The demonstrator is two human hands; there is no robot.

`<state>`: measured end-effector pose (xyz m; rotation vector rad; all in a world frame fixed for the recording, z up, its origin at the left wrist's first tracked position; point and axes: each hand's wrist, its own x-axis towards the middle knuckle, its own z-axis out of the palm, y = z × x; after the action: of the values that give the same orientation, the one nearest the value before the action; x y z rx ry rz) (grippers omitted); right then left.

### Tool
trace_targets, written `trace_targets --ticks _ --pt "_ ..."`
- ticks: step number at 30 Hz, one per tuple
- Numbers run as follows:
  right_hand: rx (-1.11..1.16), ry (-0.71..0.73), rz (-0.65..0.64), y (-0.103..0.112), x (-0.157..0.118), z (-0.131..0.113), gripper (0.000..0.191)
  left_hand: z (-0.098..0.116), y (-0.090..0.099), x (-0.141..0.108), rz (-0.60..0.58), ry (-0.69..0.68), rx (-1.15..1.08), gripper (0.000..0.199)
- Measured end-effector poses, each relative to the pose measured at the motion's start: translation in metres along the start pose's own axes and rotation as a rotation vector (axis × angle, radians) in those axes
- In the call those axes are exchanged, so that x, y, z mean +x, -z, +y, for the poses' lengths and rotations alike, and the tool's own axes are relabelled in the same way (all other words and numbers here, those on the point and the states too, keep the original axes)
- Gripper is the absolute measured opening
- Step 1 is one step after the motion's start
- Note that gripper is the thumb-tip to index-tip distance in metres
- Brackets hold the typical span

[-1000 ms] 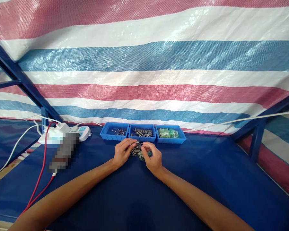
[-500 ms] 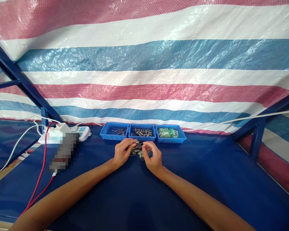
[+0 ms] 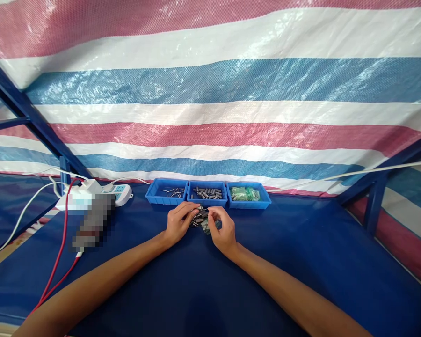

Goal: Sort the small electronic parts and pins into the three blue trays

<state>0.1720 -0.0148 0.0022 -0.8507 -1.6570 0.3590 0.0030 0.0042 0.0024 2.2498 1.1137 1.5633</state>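
Observation:
My left hand (image 3: 179, 222) is closed in a pinch, its thumb and fingertips meeting above a small heap of dark and metallic parts (image 3: 198, 219) on the blue table. What sits in that pinch is too small to name. My right hand (image 3: 223, 230) faces it from the other side, thumb and forefinger curled together over the heap; the thing between them is too small to make out. A clear plastic bag (image 3: 205, 226) seems to lie under or beside the parts, partly hidden by the right fingers.
Beyond my hands stand three blue bins: one with thin metal pins (image 3: 166, 200), one with dark cylinders (image 3: 206, 201), one with small green bags (image 3: 249, 203). At left, a power strip (image 3: 122, 194), a blurred dark object (image 3: 94, 220) and a red cable (image 3: 63, 234). Striped sheeting (image 3: 231, 135) hangs behind.
Almost nothing differs. My right fingertips have shifted very slightly over the heap; the left hand holds its place.

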Motion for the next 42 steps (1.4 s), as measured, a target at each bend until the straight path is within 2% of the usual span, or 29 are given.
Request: trace_targets --ticks 9,16,22,29,36,42 --pt "-0.017 -0.012 -0.012 0.0002 -0.0003 0.0006 0.02 0.0007 0.0003 0.0004 0.003 -0.005 0.01 0.019" --pt "-0.061 -0.005 0.026 -0.0004 -0.0015 0.0006 0.014 0.0004 -0.0002 0.0004 0.004 -0.014 -0.002 0.017" --pt "0.025 -0.016 0.004 -0.0008 -0.0008 0.0002 0.017 0.0005 0.0003 0.0003 -0.006 -0.003 -0.001 0.018" --pt "0.007 -0.001 -0.001 -0.0003 -0.0007 -0.0003 0.018 -0.0001 0.0007 0.0013 -0.023 -0.042 -0.003 0.019" --pt "0.007 -0.017 -0.068 -0.0005 -0.0012 0.0013 0.02 0.0022 0.0018 0.0005 -0.042 -0.08 0.008 0.019" --pt "0.025 -0.022 -0.138 0.0007 0.0009 0.0003 0.022 -0.0018 -0.0008 -0.002 -0.055 -0.013 -0.001 0.015"
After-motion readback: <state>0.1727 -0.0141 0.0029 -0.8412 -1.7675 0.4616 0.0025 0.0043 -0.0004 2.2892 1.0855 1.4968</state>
